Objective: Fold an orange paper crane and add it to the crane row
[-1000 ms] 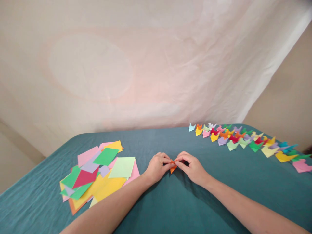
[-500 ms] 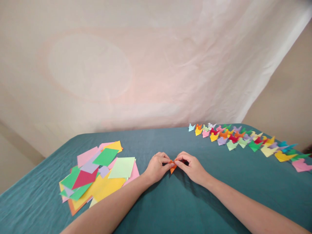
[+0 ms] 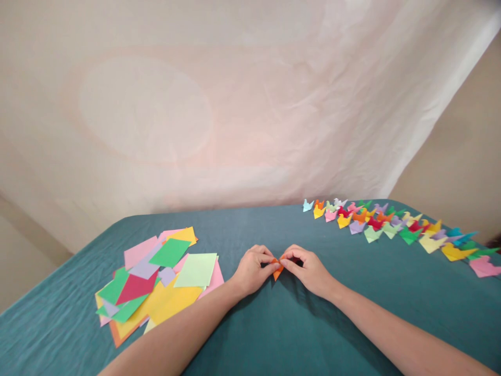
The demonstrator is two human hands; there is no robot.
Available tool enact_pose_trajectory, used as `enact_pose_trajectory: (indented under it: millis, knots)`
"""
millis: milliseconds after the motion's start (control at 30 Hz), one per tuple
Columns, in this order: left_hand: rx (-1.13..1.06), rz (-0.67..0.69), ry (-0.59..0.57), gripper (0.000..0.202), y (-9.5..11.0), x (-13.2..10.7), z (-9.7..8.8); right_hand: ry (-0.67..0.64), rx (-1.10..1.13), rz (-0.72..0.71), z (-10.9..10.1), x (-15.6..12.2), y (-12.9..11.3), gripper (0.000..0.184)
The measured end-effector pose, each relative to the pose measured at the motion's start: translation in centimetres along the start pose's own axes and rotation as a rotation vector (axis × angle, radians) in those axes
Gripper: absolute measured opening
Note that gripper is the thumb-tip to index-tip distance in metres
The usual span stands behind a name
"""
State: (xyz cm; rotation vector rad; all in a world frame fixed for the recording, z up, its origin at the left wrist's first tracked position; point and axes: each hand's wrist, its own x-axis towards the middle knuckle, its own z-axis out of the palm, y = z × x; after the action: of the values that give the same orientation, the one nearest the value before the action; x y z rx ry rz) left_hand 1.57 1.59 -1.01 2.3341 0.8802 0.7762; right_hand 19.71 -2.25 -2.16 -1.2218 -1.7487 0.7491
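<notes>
A small folded orange paper (image 3: 277, 268) sits between my two hands on the teal cloth (image 3: 297, 324), near the middle. My left hand (image 3: 253, 268) pinches its left side with curled fingers. My right hand (image 3: 307, 268) pinches its right side, thumb and fingertips pressed together. Most of the orange paper is hidden by my fingers; only a pointed tip shows below them.
A loose heap of coloured paper squares (image 3: 156, 277) lies to the left of my left arm. Rows of several small folded paper figures (image 3: 391, 224) run along the right side to the far edge. A pale draped sheet (image 3: 219, 104) hangs behind.
</notes>
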Motion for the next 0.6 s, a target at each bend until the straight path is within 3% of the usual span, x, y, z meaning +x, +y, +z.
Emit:
enact_pose_trajectory:
  millis: [600]
  knots:
    - [0.109,0.002,0.071,0.017,0.04,-0.09,-0.01,0.020,-0.021,-0.020,0.31,-0.11,-0.06,0.010]
